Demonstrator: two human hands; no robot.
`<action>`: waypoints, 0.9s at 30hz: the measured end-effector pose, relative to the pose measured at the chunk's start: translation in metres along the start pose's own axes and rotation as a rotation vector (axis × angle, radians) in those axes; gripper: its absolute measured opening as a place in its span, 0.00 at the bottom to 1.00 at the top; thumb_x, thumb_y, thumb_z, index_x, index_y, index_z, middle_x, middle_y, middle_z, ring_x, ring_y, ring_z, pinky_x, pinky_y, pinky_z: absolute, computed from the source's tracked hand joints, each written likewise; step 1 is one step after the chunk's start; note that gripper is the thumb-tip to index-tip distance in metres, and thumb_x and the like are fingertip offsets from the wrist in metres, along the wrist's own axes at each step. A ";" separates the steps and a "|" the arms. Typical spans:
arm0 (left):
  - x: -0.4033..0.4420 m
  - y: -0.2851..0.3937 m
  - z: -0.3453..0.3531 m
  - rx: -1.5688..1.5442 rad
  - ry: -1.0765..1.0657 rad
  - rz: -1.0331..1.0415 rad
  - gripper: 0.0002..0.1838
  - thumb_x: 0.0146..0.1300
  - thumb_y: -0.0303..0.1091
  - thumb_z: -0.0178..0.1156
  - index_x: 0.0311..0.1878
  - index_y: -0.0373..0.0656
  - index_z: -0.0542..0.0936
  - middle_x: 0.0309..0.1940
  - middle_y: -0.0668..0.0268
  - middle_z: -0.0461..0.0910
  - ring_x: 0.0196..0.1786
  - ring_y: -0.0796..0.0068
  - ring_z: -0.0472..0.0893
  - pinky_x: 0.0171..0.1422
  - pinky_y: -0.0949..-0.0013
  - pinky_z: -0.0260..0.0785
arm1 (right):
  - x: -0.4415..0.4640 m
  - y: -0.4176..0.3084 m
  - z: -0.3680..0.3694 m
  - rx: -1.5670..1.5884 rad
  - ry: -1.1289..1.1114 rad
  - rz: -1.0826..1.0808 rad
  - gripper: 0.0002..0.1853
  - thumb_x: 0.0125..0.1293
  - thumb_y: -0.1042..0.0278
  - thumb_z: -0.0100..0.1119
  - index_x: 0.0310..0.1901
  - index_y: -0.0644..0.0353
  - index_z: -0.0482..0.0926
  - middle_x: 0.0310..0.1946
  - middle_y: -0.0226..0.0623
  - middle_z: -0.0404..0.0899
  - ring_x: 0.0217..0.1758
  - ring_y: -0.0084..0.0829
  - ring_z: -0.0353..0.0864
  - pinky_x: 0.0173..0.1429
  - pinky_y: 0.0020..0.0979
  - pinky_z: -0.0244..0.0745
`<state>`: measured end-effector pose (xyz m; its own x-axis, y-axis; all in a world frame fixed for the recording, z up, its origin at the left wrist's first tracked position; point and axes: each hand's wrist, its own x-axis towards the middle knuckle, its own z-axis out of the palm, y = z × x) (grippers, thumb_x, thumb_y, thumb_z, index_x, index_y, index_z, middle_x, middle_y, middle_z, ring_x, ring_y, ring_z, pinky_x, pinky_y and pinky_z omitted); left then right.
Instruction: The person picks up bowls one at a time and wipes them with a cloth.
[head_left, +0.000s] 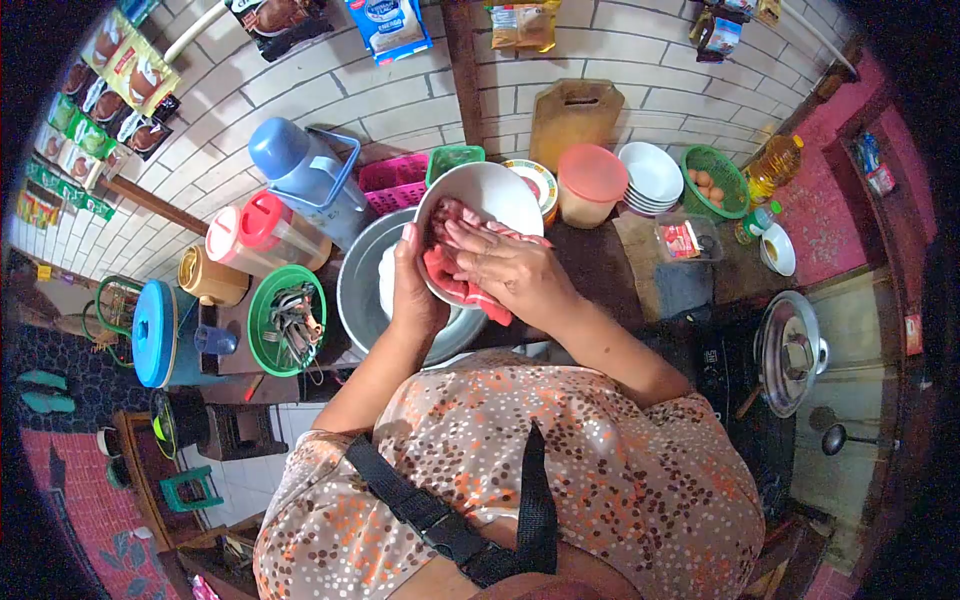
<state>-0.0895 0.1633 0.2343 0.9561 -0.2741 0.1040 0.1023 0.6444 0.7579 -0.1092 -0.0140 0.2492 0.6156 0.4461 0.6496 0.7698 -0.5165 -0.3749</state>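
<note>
In the head view my left hand (pixel 416 290) grips the rim of a white bowl (pixel 508 192), which is tilted with its inside toward me. My right hand (pixel 515 275) presses a red patterned cloth (pixel 488 303) against the inner surface of the bowl, and part of the cloth hangs over the near rim. Beneath both hands is a wide metal basin (pixel 360 290). Something white (pixel 387 285) lies in the basin, mostly hidden by my left hand and the bowl.
To the left stand a green basket of cutlery (pixel 262 345), lidded pitchers (pixel 262 240) and a blue thermos (pixel 315 190). Rightward are a pink-lidded container (pixel 590 190), stacked white bowls (pixel 652 172), a basket of eggs (pixel 735 195) and a stove (pixel 722 365) with a metal lid (pixel 780 335).
</note>
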 end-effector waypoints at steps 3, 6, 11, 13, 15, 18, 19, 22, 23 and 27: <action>0.004 -0.004 -0.004 0.027 0.033 0.014 0.41 0.75 0.68 0.48 0.76 0.43 0.69 0.72 0.56 0.75 0.72 0.57 0.76 0.79 0.52 0.65 | 0.000 0.004 -0.012 -0.118 -0.028 -0.004 0.20 0.68 0.69 0.61 0.61 0.59 0.85 0.73 0.41 0.76 0.80 0.39 0.71 0.81 0.42 0.67; 0.001 0.000 0.005 0.054 0.119 -0.033 0.44 0.74 0.69 0.50 0.79 0.41 0.65 0.75 0.55 0.72 0.75 0.55 0.73 0.82 0.51 0.62 | 0.000 0.020 -0.010 -0.269 0.042 0.015 0.22 0.69 0.71 0.59 0.64 0.57 0.83 0.74 0.40 0.75 0.80 0.38 0.71 0.82 0.42 0.66; -0.004 -0.003 0.017 0.010 -0.012 -0.036 0.40 0.81 0.63 0.44 0.81 0.41 0.63 0.79 0.55 0.67 0.80 0.59 0.67 0.85 0.55 0.56 | 0.018 0.012 -0.005 -0.202 0.212 0.082 0.23 0.70 0.69 0.60 0.66 0.57 0.82 0.72 0.40 0.77 0.78 0.37 0.74 0.80 0.42 0.68; 0.000 -0.001 0.021 -0.015 0.012 -0.015 0.40 0.81 0.64 0.43 0.81 0.41 0.62 0.79 0.55 0.67 0.80 0.58 0.68 0.85 0.54 0.57 | 0.028 0.007 -0.004 -0.116 0.224 0.095 0.22 0.70 0.68 0.62 0.65 0.57 0.83 0.70 0.42 0.79 0.76 0.37 0.76 0.79 0.42 0.71; 0.001 -0.002 0.019 -0.013 0.060 -0.049 0.43 0.78 0.68 0.44 0.81 0.44 0.63 0.78 0.56 0.68 0.78 0.57 0.70 0.84 0.51 0.59 | 0.024 0.005 0.003 -0.066 0.190 0.044 0.21 0.69 0.69 0.63 0.63 0.58 0.84 0.70 0.43 0.79 0.76 0.38 0.76 0.78 0.43 0.72; 0.005 0.000 0.013 -0.023 0.038 -0.019 0.43 0.77 0.69 0.44 0.80 0.43 0.65 0.75 0.56 0.72 0.75 0.58 0.73 0.81 0.52 0.63 | 0.010 0.005 0.003 -0.094 0.105 0.021 0.20 0.66 0.69 0.65 0.60 0.57 0.86 0.70 0.43 0.79 0.76 0.38 0.76 0.78 0.43 0.72; 0.005 0.001 0.014 -0.021 0.043 -0.022 0.43 0.77 0.69 0.44 0.80 0.43 0.65 0.75 0.56 0.72 0.75 0.58 0.73 0.81 0.52 0.63 | 0.007 0.005 0.002 -0.121 0.051 0.007 0.20 0.65 0.68 0.65 0.59 0.57 0.86 0.70 0.42 0.79 0.77 0.38 0.75 0.79 0.43 0.71; 0.007 0.006 0.013 0.046 0.022 -0.014 0.42 0.76 0.69 0.46 0.78 0.42 0.67 0.73 0.56 0.73 0.74 0.58 0.75 0.80 0.53 0.64 | 0.006 0.004 -0.006 -0.178 -0.026 0.040 0.21 0.67 0.68 0.59 0.62 0.56 0.84 0.72 0.38 0.78 0.78 0.36 0.74 0.80 0.42 0.69; 0.006 0.004 0.013 0.048 0.020 -0.011 0.42 0.76 0.69 0.46 0.78 0.42 0.67 0.73 0.56 0.73 0.74 0.58 0.75 0.80 0.53 0.64 | 0.004 0.005 -0.007 -0.202 -0.054 0.066 0.21 0.69 0.68 0.57 0.63 0.56 0.83 0.72 0.37 0.78 0.78 0.35 0.73 0.80 0.42 0.68; 0.005 0.001 0.015 0.051 0.058 -0.016 0.43 0.78 0.67 0.46 0.80 0.38 0.63 0.77 0.53 0.69 0.77 0.57 0.71 0.84 0.53 0.58 | 0.009 0.014 -0.012 -0.420 0.002 0.069 0.23 0.71 0.68 0.52 0.67 0.55 0.81 0.74 0.36 0.75 0.77 0.33 0.75 0.78 0.37 0.71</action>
<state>-0.0887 0.1518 0.2455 0.9689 -0.2412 0.0550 0.1051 0.6025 0.7911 -0.0946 -0.0257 0.2574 0.6631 0.3988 0.6334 0.5907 -0.7986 -0.1156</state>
